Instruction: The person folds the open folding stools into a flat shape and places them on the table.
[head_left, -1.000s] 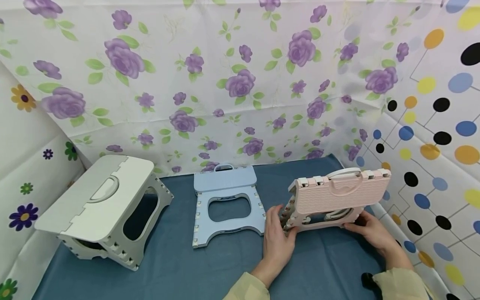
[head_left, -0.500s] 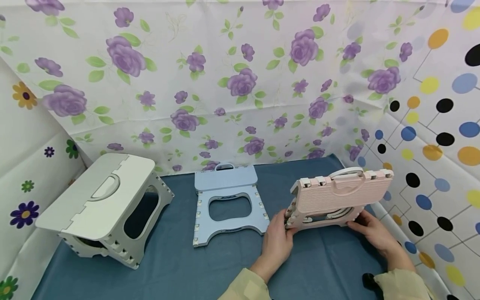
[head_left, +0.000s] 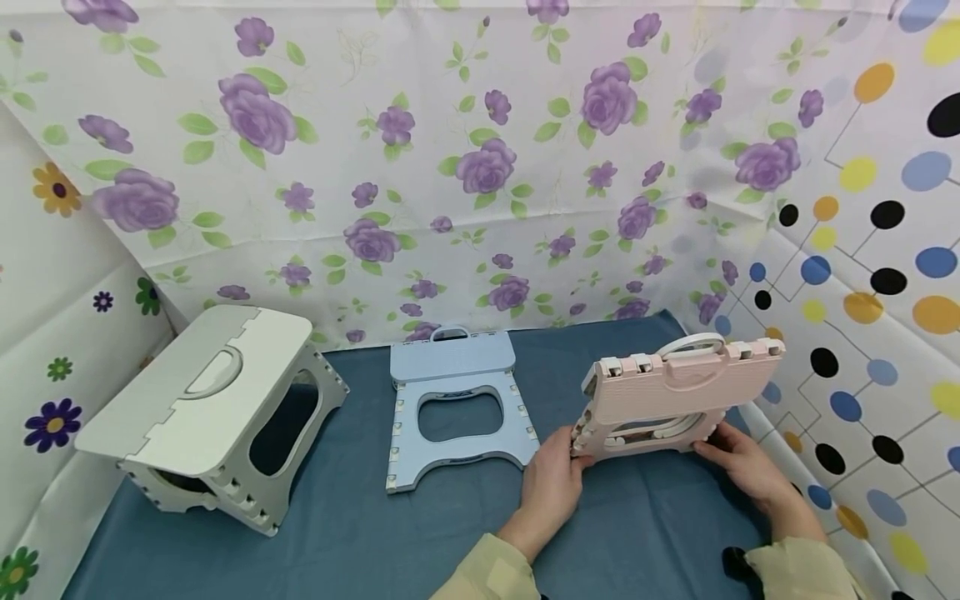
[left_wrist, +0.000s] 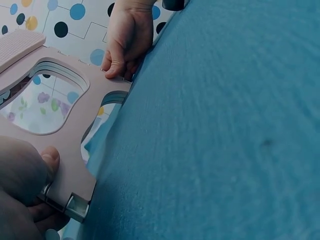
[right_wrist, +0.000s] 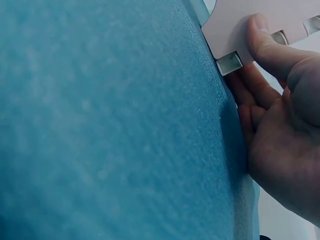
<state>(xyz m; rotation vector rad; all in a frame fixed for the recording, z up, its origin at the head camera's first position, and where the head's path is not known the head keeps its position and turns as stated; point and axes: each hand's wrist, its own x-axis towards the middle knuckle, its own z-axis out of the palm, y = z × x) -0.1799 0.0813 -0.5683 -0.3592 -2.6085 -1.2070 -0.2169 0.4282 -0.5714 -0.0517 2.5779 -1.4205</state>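
Note:
A pink folding stool [head_left: 686,385] stands nearly folded at the right in the head view, its textured seat panel hanging toward me and a white handle on top. My left hand [head_left: 551,483] pinches its lower left corner, with the thumb on the front leg panel in the left wrist view and the fingers behind. At the lower right corner my right hand [head_left: 750,471] pinches the leg panel; in the right wrist view the thumb of the right hand [right_wrist: 285,95] lies on the pink face and the other fingers go behind it. The stool's feet are right at the blue cloth.
A light blue folding stool [head_left: 453,417] lies folded flat at the middle. At the left stands an opened white-grey folding stool [head_left: 202,392]. Blue cloth [head_left: 345,533] covers the table; a floral curtain [head_left: 420,167] hangs behind and a dotted one [head_left: 847,317] at the right.
The pink stool's leg panels have come closer together at the left end. My left hand's fingers have drawn in toward the thumb. The right hand keeps its grip.

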